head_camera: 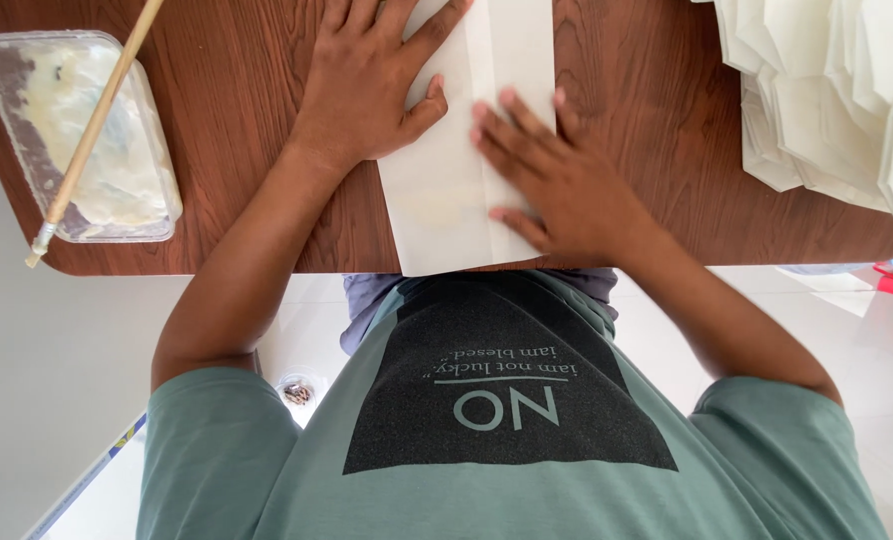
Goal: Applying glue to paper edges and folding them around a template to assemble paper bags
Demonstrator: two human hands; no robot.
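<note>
Both hands, left hand [367, 85] and right hand [557, 180], spread flat on folded paper [447, 190]; paste tub [87, 140], brush [92, 130] left; paper stack [827, 90] right.

The white paper sheet [447, 190] and left hand's fingers [437, 25] run past the top edge.

Setting: a small hand-craft workplace, seemingly in a home or informal workshop rather than a factory. The work surface was a round-cornered counter [227, 140] of dark wood-grain laminate, standing on a pale, glossy tiled floor [37, 400]. On the counter stood a clear plastic tub [27, 80] holding a whitish paste, with a wooden-handled brush [92, 135] laid across it. A large stack of folded cream paper pieces [827, 90] lay at the opposite end, and a sheet of the same paper [457, 190] lay at the centre. The person wore a casual green T-shirt [237, 470]; no machinery was visible.
</note>
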